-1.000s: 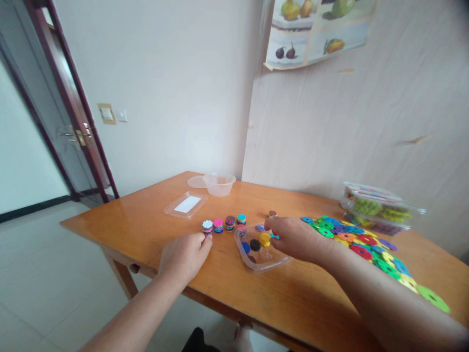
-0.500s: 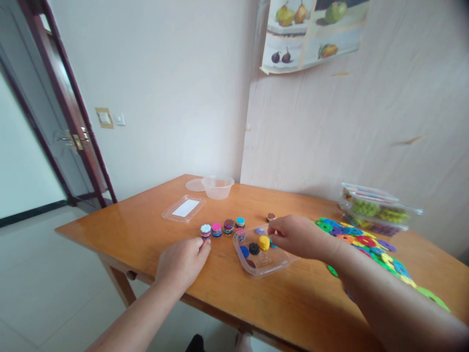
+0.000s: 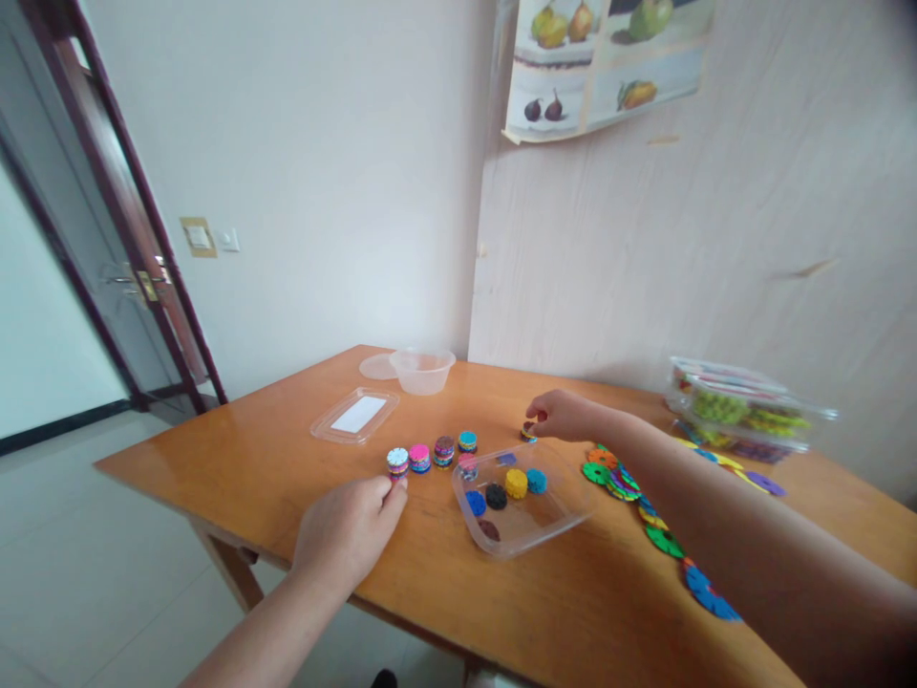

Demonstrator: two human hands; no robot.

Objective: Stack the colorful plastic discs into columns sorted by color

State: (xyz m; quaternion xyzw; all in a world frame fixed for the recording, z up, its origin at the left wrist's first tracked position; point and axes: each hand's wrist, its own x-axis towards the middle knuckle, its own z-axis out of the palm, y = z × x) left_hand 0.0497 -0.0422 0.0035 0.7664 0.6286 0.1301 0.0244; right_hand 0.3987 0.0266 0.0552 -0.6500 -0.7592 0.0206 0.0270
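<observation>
Right hand left tray of disc stacks, touches lone stack.

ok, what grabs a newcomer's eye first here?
The bright discs strewn over the right side of the table stand out first. Next comes the row of small stacks at mid-table, beside a clear tray holding a few loose pieces. The left hand rests by the row's left end; the right hand reaches to a lone stack behind the tray.
</observation>
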